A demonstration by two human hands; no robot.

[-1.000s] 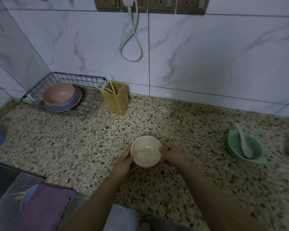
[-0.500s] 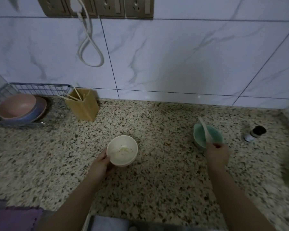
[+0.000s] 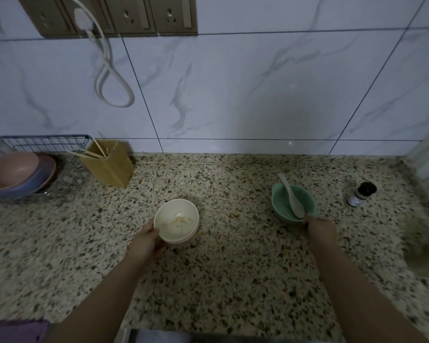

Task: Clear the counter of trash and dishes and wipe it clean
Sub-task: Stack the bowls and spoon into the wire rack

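Observation:
A cream bowl (image 3: 177,220) with food smears inside sits in the middle of the speckled counter (image 3: 233,280). My left hand (image 3: 146,240) grips its near left rim. To the right stands a green bowl (image 3: 281,203) with a white spoon (image 3: 291,196) lying in it. My right hand (image 3: 320,227) pinches the green bowl's near right rim. A few crumbs (image 3: 235,215) lie on the counter between the two bowls.
A wire rack (image 3: 47,144) at the back left holds a pink bowl (image 3: 10,173) over a purple plate (image 3: 41,179). Beside it stands a wooden chopstick holder (image 3: 109,165). A small dark-capped bottle (image 3: 360,194) stands at the right. A purple cloth (image 3: 18,331) lies at the bottom left.
My right hand let go of the cream bowl, moved right and took hold of the green bowl's rim. The view swung to the right. The left hand stays on the cream bowl.

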